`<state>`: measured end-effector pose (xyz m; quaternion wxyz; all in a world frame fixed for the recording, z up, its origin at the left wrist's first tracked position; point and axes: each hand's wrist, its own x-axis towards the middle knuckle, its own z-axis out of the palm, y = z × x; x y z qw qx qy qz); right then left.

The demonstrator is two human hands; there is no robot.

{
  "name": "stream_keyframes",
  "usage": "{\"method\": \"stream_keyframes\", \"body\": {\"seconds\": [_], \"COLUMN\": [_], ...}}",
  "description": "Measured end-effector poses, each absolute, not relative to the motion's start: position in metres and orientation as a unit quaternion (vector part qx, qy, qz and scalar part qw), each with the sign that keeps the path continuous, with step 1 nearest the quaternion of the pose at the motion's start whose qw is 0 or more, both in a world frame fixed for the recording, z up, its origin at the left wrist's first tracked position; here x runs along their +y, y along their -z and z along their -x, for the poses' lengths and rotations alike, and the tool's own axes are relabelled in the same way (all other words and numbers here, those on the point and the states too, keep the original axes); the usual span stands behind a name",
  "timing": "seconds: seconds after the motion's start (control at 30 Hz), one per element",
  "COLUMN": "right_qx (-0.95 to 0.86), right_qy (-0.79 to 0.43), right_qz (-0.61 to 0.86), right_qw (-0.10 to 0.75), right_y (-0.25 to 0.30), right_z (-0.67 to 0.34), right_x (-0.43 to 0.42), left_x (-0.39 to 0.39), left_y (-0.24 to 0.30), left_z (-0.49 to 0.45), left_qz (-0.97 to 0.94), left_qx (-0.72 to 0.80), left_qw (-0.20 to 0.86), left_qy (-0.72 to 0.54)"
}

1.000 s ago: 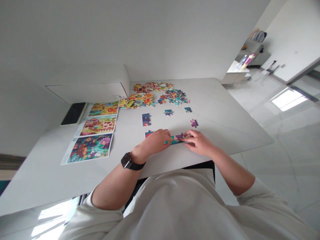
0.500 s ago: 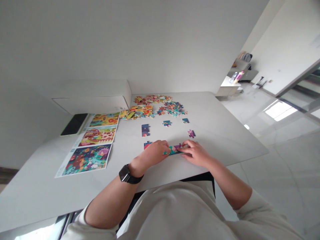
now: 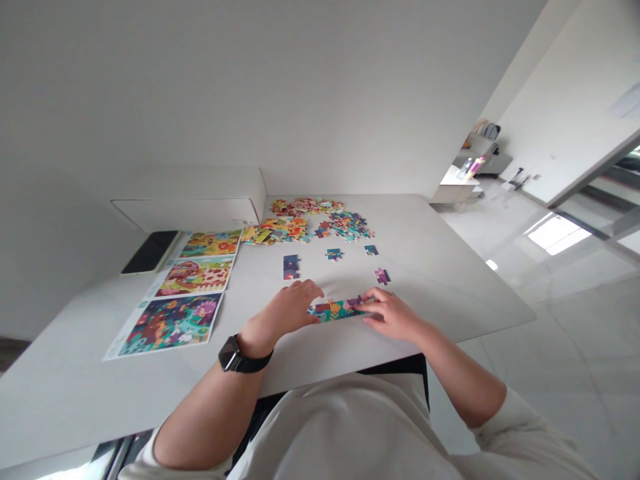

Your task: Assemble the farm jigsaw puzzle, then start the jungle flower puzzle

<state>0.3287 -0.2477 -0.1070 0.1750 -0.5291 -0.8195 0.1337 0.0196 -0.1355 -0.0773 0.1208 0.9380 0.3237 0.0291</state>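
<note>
Room: tabletop (image 3: pixel 450 293) extends past both hands
Box: white box (image 3: pixel 190 208), contents hidden
Left hand (image 3: pixel 285 313): released, just beside puzzle strip (image 3: pixel 335 309)
Right hand (image 3: pixel 395 315): grasping the strip's right end

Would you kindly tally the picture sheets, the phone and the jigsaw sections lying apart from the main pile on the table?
Printed picture sheets: 3
Small separate jigsaw sections: 4
Long assembled jigsaw strip: 1
Phone: 1
Total: 9
</note>
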Motion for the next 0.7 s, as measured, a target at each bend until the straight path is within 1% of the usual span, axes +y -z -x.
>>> {"method": "stream_keyframes", "body": {"seconds": [0.13,0.27,0.33,0.43,0.57,0.63,0.7], "right_qx": [-0.822,-0.83,-0.834,-0.822,-0.79,-0.765,-0.739], "right_qy": [-0.182,-0.258,-0.265,-0.218,-0.155,-0.14,-0.127], "right_qz": [0.514,0.482,0.477,0.514,0.57,0.593,0.617], "right_qw": [0.163,0.107,0.086,0.111,0.167,0.208,0.239], "right_y": [0.096,0.073,0.055,0.02,-0.023,-0.033,-0.03], "right_z": [-0.332,-0.342,-0.35,-0.366,-0.384,-0.389,-0.39], "right_x": [-0.242,-0.221,-0.202,-0.167,-0.117,-0.093,-0.07], "left_x": [-0.141,-0.144,-0.145,-0.144,-0.143,-0.142,-0.141], "left_y": [0.076,0.073,0.07,0.066,0.066,0.068,0.071], "left_z": [-0.021,-0.023,-0.026,-0.033,-0.041,-0.043,-0.044], "left_qz": [-0.938,-0.932,-0.926,-0.919,-0.898,-0.886,-0.878], "left_qx": [0.328,0.342,0.354,0.356,0.353,0.365,0.376], "left_qw": [0.109,0.119,0.12,0.131,0.177,0.188,0.192], "left_qy": [-0.03,-0.028,-0.05,-0.112,-0.195,-0.214,-0.225]}}
